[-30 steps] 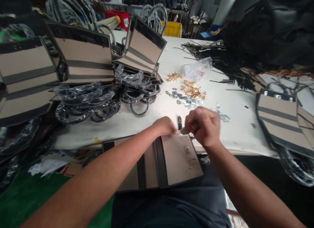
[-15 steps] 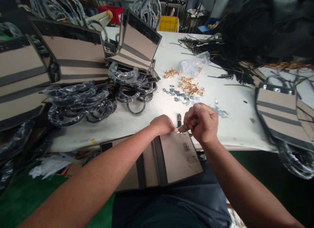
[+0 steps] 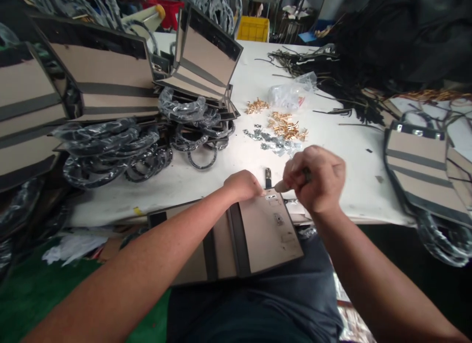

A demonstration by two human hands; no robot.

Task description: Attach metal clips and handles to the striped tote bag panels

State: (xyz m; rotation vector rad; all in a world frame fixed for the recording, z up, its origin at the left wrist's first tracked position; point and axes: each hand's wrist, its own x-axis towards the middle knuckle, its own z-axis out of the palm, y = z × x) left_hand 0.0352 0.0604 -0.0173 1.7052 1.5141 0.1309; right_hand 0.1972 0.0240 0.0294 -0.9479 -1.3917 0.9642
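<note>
A flat beige-and-black bag panel [image 3: 265,240] lies across my lap, its far end on the table edge. My left hand [image 3: 244,185] is closed at the panel's far edge, fingertips beside a small metal plate [image 3: 271,197]; its palm side is hidden. My right hand [image 3: 317,180], wearing a ring, is curled just right of that edge, with a pale-covered fingertip or thumb pointing left; anything inside it is hidden. A second metal piece [image 3: 279,219] sits mid-panel. Beyond the edge projects a black strap tab with a metal fitting [image 3: 268,176].
Gold-coloured fasteners [image 3: 289,129] and flat metal plates [image 3: 276,142] lie in heaps on the white table [image 3: 247,156]. A clear plastic bag [image 3: 285,97] is behind them. Bags with wrapped handles [image 3: 103,151] are stacked left; more [image 3: 420,156] lie right. Black strips [image 3: 342,92] cover the back right.
My right hand has moved right and slightly up, away from the left fingertips. The metal plate near the panel's edge now shows more fully. My left hand has stayed nearly in place.
</note>
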